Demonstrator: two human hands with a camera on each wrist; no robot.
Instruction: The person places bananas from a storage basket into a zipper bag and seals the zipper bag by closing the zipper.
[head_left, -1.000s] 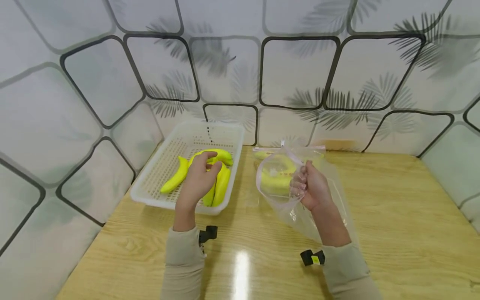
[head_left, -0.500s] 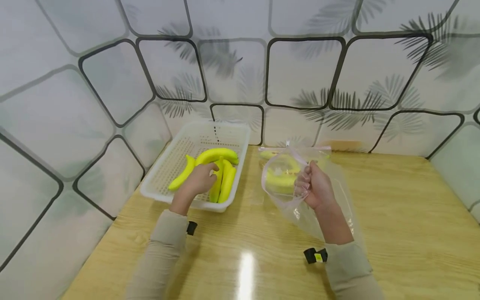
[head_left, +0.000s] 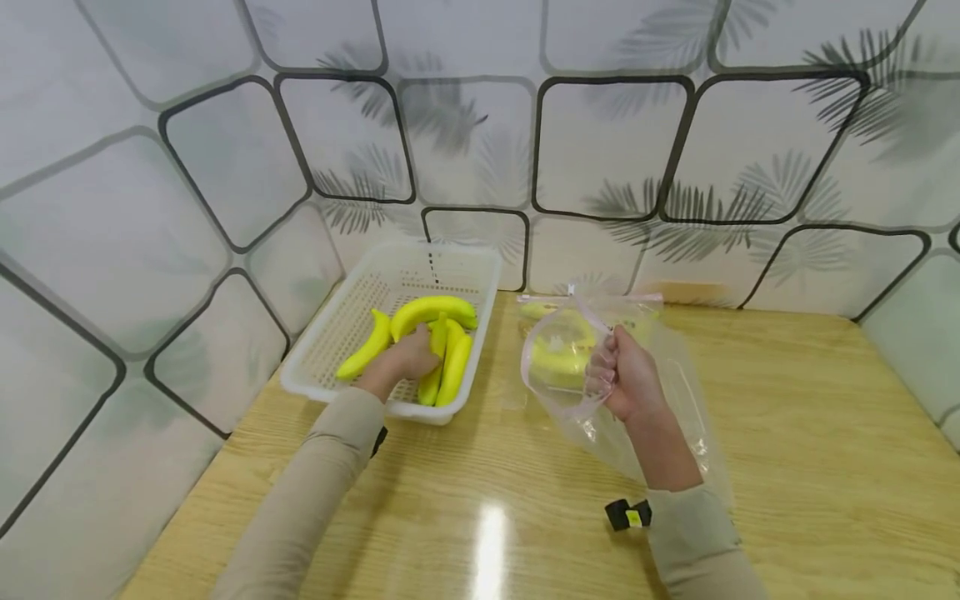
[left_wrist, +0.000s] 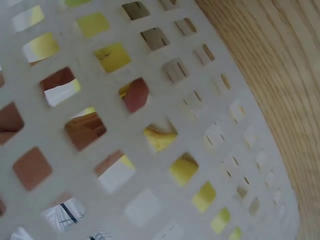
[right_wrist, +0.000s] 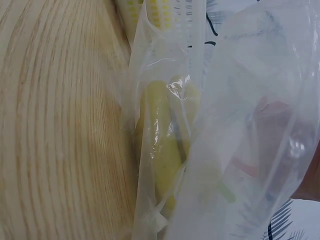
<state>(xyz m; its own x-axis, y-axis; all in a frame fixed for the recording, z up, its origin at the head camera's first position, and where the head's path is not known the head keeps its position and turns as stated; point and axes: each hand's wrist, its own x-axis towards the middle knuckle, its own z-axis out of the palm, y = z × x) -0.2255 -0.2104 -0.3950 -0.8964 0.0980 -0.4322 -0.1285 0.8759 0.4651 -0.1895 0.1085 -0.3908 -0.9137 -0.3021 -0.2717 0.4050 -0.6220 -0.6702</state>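
Note:
In the head view my left hand [head_left: 411, 357] reaches into a white plastic basket [head_left: 300, 383]. Its fingers are curled at a yellow banana [head_left: 431, 383], gripping it by the side. More bananas lie around it: one at the back [head_left: 431, 310], one on the left [head_left: 365, 350] and one along the right wall [head_left: 455, 375]. The left wrist view sees fingers [left_wrist: 86, 131] only through the basket's holes. My right hand [head_left: 628, 375] grips the pink-edged mouth of a clear zip bag [head_left: 663, 400], which gapes toward the basket. Bananas [right_wrist: 162, 140] show inside the bag.
The basket and bag stand side by side on a wooden table [head_left: 555, 517]. Behind and to the left rise patterned walls [head_left: 465, 133] that border the table. The basket's right rim lies close to the bag.
My left hand has lowered from above the bananas into the basket and closed on one, its forearm swinging left. The right hand keeps its hold on the bag. The head view has shifted slightly.

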